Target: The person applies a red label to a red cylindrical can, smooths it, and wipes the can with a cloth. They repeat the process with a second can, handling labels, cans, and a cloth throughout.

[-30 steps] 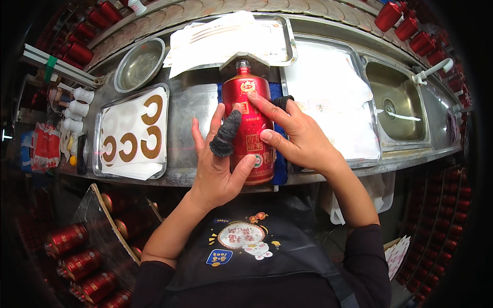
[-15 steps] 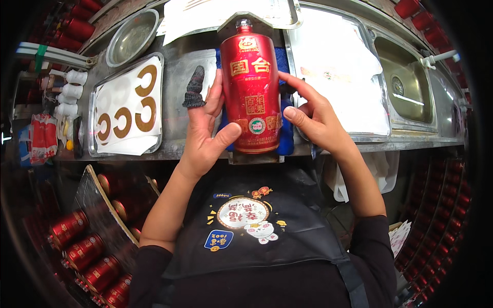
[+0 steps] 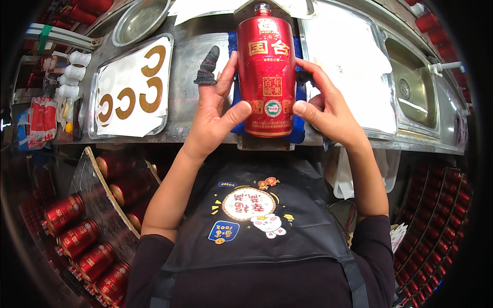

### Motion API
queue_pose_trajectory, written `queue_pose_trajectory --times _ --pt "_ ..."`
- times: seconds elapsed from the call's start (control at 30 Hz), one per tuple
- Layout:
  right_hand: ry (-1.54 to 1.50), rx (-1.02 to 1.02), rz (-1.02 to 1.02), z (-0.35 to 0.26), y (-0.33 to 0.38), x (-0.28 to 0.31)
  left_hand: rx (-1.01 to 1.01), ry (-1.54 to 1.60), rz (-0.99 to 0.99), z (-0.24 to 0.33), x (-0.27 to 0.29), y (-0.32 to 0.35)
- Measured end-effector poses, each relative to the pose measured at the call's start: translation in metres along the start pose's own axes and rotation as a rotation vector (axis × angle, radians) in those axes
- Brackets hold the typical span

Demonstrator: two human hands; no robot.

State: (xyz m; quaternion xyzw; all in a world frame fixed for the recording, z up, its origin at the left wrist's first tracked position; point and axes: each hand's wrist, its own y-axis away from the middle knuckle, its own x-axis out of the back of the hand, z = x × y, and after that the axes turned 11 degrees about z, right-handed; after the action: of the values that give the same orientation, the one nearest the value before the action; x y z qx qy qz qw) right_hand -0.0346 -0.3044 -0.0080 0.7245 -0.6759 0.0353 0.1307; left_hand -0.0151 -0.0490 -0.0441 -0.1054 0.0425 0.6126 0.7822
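Note:
A red bottle [image 3: 267, 69] with gold print and a small round green-and-white mark lies on its back, neck pointing away from me. Under it is a blue cloth [image 3: 299, 134], largely hidden by the bottle. My left hand [image 3: 211, 115] grips the bottle's left side, thumb at the lower edge. Its index finger wears black wrinkled finger covers [image 3: 207, 64] and sticks up off the bottle. On the opposite side my right hand [image 3: 328, 110] presses thumb and index finger to the bottle; something dark shows beside its other fingers.
A tray [image 3: 168, 87] with gold C-shaped labels on white paper stands left, near a metal bowl [image 3: 141, 21]. A white-covered tray [image 3: 349, 72] and sink [image 3: 411, 82] are right. White thread spools [image 3: 77, 72] sit far left. Red bottles [image 3: 97, 259] fill racks below both sides.
The whole view has shifted, so bench and bottle appear higher and further right. Both hands stay on the bottle. A faint mark on the right-hand white sheet no longer shows.

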Motion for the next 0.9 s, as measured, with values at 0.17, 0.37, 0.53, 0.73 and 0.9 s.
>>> queue_pose_trajectory --times 0.17,0.37,0.53,0.73,0.9 --pt "0.131 0.16 0.035 0.0 0.004 -0.008 0.015 -0.039 -0.05 -0.002 0.0 -0.002" --pt "-0.071 0.068 -0.007 0.005 -0.001 -0.003 0.021 -0.01 -0.014 -0.002 -0.001 -0.001" --pt "0.01 0.014 -0.01 0.007 -0.002 -0.001 0.056 -0.068 -0.066 0.003 -0.001 -0.002" --pt "-0.031 0.075 0.017 0.013 -0.003 -0.004 0.017 -0.075 -0.076 0.005 -0.004 -0.003" --pt "0.026 0.058 0.033 0.006 -0.004 0.0 0.017 -0.085 -0.056 0.008 -0.005 -0.002"
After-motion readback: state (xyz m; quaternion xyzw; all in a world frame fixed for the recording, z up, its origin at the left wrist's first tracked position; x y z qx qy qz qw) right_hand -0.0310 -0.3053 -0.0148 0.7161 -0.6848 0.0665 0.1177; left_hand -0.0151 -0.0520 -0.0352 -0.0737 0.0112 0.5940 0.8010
